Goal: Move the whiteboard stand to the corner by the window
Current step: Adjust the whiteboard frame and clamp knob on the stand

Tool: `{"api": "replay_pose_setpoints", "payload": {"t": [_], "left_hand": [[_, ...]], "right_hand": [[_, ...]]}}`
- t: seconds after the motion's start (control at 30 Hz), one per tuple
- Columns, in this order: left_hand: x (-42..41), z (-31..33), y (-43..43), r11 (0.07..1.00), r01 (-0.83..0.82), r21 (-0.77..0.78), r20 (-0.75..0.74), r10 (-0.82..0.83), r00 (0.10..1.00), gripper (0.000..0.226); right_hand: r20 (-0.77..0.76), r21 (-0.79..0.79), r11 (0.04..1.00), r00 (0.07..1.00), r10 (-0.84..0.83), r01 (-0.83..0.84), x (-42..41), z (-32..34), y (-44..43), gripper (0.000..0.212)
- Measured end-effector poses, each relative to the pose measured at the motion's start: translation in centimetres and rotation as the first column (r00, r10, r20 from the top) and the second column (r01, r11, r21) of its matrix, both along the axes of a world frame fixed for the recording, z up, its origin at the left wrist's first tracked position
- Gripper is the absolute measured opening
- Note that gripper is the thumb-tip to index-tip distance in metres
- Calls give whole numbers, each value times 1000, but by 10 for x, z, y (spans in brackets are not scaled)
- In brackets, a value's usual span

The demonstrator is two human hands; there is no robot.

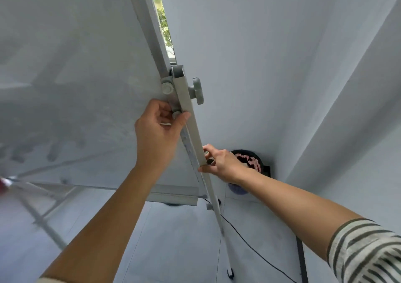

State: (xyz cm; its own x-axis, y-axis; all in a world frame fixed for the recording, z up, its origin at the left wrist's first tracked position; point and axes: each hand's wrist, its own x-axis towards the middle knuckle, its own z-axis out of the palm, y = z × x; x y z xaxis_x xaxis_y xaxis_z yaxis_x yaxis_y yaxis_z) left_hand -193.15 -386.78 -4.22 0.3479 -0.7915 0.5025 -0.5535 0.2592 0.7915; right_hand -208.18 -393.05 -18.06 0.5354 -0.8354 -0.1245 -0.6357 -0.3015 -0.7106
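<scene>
The whiteboard stand fills the left of the head view: a large white board [71,83] on a grey metal frame, with a side post [188,117] running down to a foot on the floor. My left hand [158,130] grips that post just under its grey clamp knob [197,90]. Lower down, my right hand [221,163] is closed around the post's lower sleeve end. A narrow strip of window [165,22] with green leaves shows just behind the board's right edge. The stand's other legs [43,206] slant under the board at lower left.
White walls close in on the right, meeting in a corner [280,174]. A dark round bin [253,161] with pink contents sits on the floor at that corner. A black cable [256,250] trails across the pale floor beside the post's foot [230,274].
</scene>
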Motion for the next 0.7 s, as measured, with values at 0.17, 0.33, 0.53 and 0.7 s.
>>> {"api": "replay_pose_setpoints", "payload": {"t": [0.17, 0.33, 0.53, 0.7], "left_hand": [[19, 3, -35, 999, -47, 4, 18, 47, 999, 25], [42, 3, -63, 998, -53, 23, 31, 52, 998, 24], [61, 3, -88, 999, -30, 15, 43, 29, 999, 25], [60, 5, -85, 999, -3, 32, 39, 1, 999, 21]], "right_hand": [[-10, 17, 1000, 1000, 19, -19, 23, 2, -39, 59], [-17, 35, 999, 1000, 13, -12, 47, 3, -69, 59], [-4, 36, 999, 1000, -12, 12, 65, -1, -90, 55], [-15, 4, 1000, 1000, -14, 14, 64, 1, -87, 52]]}}
